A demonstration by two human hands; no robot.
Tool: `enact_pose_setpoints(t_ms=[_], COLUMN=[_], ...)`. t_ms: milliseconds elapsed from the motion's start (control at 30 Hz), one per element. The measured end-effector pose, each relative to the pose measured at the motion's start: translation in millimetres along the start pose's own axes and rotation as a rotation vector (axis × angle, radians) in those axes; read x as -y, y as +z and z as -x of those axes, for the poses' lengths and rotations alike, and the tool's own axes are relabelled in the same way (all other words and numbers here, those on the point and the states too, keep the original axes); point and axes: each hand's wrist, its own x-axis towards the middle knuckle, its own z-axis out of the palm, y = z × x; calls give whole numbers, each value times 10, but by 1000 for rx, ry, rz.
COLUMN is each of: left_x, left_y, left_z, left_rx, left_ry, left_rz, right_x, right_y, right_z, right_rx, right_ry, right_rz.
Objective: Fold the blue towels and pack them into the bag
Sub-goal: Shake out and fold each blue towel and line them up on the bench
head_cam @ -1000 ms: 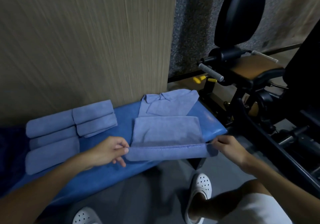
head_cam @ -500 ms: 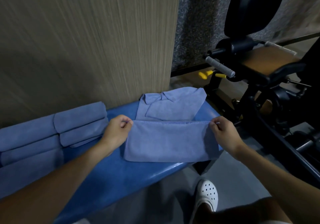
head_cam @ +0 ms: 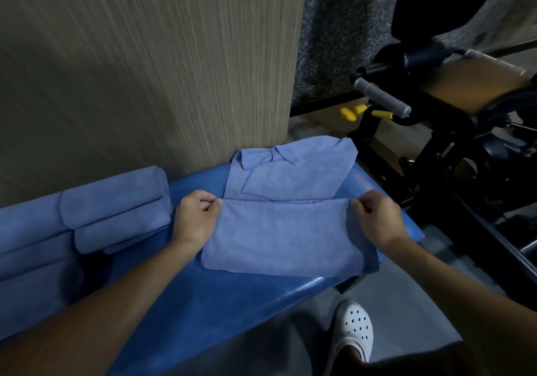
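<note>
With left hand (head_cam: 194, 220) and right hand (head_cam: 376, 221) apart, pinches towel (head_cam: 282, 239) corners, lays hem lifted a second ago onto far edge. Means first fold done; bagging remains.

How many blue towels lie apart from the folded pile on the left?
2. The front towel, its far corners pinched by the left hand and right hand; the rumpled towel behind it. More may hide beneath.
</note>
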Motion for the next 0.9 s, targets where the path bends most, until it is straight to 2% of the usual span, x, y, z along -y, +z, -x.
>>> enact_pose_setpoints(t_ms=[133, 333, 633, 900], left_x=[-22, 77, 95, 149], left_y=[-23, -207, -254, -560], left_z=[67, 348, 491, 765], left_rx=[-9, 113, 150, 417], left_ry=[-21, -23, -14, -82], left_rz=[35, 12, 37, 166], right_x=[62, 27, 60, -36], right_y=[-57, -128, -95, -200], right_z=[45, 321, 392, 779], right_rx=[28, 73, 26, 44], right_ry=[48, 51, 79, 128], right_rz=[-73, -87, -121, -138])
